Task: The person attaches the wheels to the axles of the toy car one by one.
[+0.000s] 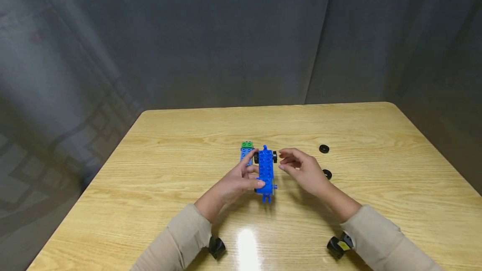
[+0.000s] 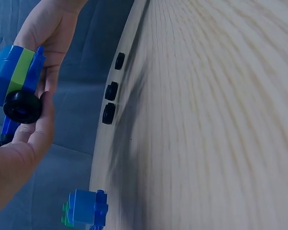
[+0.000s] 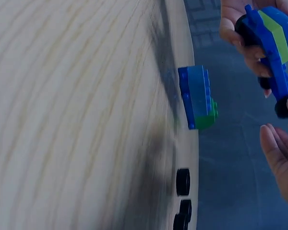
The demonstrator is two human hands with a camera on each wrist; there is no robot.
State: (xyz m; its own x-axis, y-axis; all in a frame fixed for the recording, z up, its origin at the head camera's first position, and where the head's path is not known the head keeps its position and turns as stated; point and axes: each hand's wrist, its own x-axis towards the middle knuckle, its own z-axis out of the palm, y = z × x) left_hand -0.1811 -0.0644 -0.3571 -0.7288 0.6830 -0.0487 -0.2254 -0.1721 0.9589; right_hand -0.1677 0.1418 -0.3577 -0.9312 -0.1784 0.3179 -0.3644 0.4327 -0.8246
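Observation:
My left hand grips a blue building-brick toy car, thumb on its near top and fingers along its left side, above the wooden table. A lime-green layer runs through the car's blue body. A black wheel shows on the car in the left wrist view. Close to the right far wheel is my right hand, its fingers loosely bent and their tips beside the wheel. In the right wrist view a fingertip overlaps that wheel.
A second brick model, blue with a green end, stands on the table behind my left hand. To the right lie loose black wheels; the left wrist view shows three wheels near the edge. A grey curtain hangs behind.

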